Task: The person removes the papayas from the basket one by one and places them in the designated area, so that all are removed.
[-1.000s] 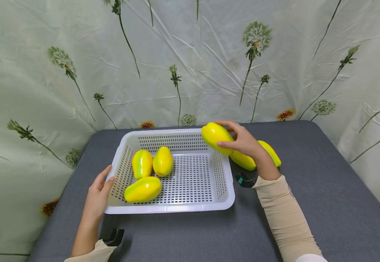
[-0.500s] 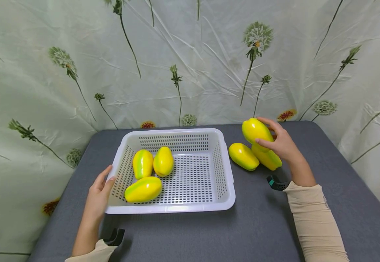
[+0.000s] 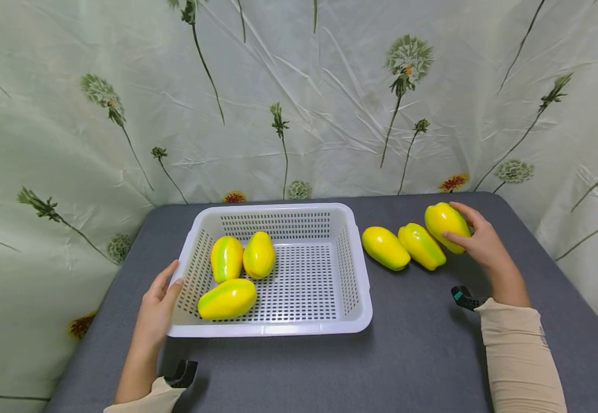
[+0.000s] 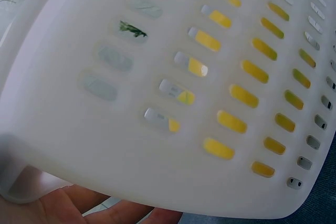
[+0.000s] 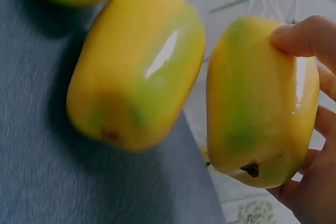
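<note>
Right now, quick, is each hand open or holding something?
Left hand: holding the white basket by its left rim.
Right hand: holding a yellow-green fruit.

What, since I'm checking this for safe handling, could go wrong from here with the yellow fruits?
The held fruit looks glossy, and the right hand grips it from one side, so it could slip. Two rounded fruits lie close by on the table; a bump might roll them. The left hand holds the basket by its left rim, so a careless tug could shift the three fruits inside.
</note>
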`<action>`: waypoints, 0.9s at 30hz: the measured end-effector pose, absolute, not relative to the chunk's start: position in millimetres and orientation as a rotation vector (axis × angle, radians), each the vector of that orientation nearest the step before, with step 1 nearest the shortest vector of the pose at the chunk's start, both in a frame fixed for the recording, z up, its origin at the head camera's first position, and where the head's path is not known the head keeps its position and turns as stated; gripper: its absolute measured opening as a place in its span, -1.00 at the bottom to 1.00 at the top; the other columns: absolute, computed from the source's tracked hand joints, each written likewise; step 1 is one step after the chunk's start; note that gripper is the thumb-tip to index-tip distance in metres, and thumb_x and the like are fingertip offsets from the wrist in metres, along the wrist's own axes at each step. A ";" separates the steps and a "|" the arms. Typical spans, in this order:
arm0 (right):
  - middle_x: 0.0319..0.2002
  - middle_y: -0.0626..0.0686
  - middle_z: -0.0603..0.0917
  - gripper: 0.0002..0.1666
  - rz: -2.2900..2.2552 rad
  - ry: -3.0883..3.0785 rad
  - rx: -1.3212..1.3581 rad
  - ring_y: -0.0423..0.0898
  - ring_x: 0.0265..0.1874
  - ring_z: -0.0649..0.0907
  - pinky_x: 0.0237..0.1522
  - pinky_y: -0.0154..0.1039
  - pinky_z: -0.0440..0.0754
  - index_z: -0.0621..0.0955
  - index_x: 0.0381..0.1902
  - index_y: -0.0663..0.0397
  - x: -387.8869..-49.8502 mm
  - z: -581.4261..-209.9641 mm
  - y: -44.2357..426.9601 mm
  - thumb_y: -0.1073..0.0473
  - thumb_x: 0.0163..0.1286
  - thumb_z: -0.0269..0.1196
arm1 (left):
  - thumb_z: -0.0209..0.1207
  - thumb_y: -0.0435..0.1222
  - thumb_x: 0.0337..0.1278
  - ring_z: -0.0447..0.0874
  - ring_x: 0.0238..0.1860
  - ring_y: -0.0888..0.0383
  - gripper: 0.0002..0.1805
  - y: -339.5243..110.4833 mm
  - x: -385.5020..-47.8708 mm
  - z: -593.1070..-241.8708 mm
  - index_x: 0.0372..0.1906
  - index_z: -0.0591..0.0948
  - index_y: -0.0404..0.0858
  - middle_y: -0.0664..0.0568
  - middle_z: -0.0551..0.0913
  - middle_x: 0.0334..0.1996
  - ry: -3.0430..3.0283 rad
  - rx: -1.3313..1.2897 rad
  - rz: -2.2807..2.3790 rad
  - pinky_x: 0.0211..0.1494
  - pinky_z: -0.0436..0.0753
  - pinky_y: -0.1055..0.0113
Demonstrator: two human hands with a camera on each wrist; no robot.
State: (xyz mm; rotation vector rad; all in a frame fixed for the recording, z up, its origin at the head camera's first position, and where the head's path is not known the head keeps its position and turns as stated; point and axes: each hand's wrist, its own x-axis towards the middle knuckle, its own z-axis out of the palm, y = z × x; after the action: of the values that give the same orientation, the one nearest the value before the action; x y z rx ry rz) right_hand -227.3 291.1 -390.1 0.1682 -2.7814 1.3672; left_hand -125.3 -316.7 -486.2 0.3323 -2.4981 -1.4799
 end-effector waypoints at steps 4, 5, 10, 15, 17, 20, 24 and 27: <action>0.25 0.39 0.09 -0.14 1.355 -2.833 0.145 0.34 0.07 0.22 -0.18 0.14 0.35 0.01 0.39 0.07 -227.3 -398.5 301.9 0.00 0.27 0.16 | -0.15 0.16 0.19 0.52 -0.08 -0.10 -0.46 -318.1 -126.7 -489.7 0.30 0.12 0.35 0.00 0.38 0.16 -2.498 0.333 -1.468 -0.40 0.59 0.01; 0.25 0.40 0.07 -0.13 1.350 -2.845 0.141 0.35 0.08 0.21 -0.17 0.17 0.34 0.00 0.39 0.08 -227.2 -400.7 304.2 0.00 0.28 0.15 | -0.15 0.16 0.20 0.52 -0.08 -0.10 -0.46 -318.4 -126.8 -489.9 0.30 0.12 0.36 0.00 0.38 0.16 -2.500 0.332 -1.465 -0.40 0.59 0.01; 0.20 0.47 0.12 -0.13 1.321 -2.897 0.104 0.36 0.04 0.24 -0.20 0.15 0.36 -0.01 0.39 0.11 -227.9 -413.8 312.6 -0.04 0.28 0.13 | -0.15 0.16 0.20 0.53 -0.09 -0.09 -0.47 -318.1 -127.2 -489.8 0.29 0.11 0.38 0.02 0.38 0.16 -2.501 0.323 -1.467 -0.39 0.59 0.01; 0.20 0.48 0.10 -0.09 1.319 -2.951 0.060 0.37 0.03 0.23 -0.20 0.14 0.36 -0.03 0.39 0.12 -229.8 -423.8 315.9 -0.10 0.27 0.13 | -0.14 0.16 0.19 0.52 -0.06 -0.11 -0.47 -316.8 -126.7 -490.2 0.28 0.13 0.37 0.00 0.37 0.17 -2.490 0.323 -1.478 -0.39 0.59 0.01; 0.24 0.46 0.05 -0.07 1.340 -2.958 0.052 0.38 0.07 0.20 -0.16 0.17 0.33 -0.05 0.39 0.11 -230.2 -425.8 316.2 -0.10 0.27 0.13 | -0.15 0.16 0.20 0.51 -0.06 -0.11 -0.46 -317.0 -126.5 -490.2 0.30 0.12 0.35 0.00 0.37 0.17 -2.492 0.325 -1.472 -0.39 0.59 0.00; 0.27 0.45 -0.01 -0.05 1.369 -2.953 0.047 0.39 0.11 0.15 -0.12 0.21 0.30 -0.07 0.40 0.10 -230.9 -427.0 316.0 -0.10 0.26 0.14 | -0.14 0.16 0.19 0.52 -0.08 -0.09 -0.46 -318.0 -126.6 -490.1 0.30 0.13 0.34 0.02 0.38 0.16 -2.493 0.331 -1.464 -0.38 0.59 -0.02; 0.27 0.45 -0.01 -0.05 1.366 -2.943 0.047 0.40 0.11 0.14 -0.11 0.22 0.29 -0.08 0.40 0.08 -230.9 -425.6 313.9 -0.09 0.26 0.15 | -0.15 0.16 0.20 0.52 -0.06 -0.11 -0.45 -318.6 -126.4 -490.5 0.31 0.12 0.34 0.00 0.38 0.17 -2.496 0.329 -1.463 -0.39 0.59 -0.01; 0.30 0.41 -0.06 -0.04 1.372 -2.928 0.051 0.40 0.18 0.05 -0.03 0.31 0.18 -0.08 0.40 0.07 -230.6 -423.2 312.1 -0.09 0.25 0.16 | -0.15 0.16 0.19 0.52 -0.06 -0.11 -0.44 -318.8 -126.6 -490.6 0.31 0.12 0.32 0.00 0.38 0.17 -2.492 0.327 -1.464 -0.40 0.60 0.01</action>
State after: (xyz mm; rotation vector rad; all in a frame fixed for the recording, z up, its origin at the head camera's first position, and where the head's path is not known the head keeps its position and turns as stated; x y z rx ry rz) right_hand -230.6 312.1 -423.2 0.0506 -2.9278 1.3715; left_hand -126.6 -318.8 -490.6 0.3270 -2.4920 -1.4643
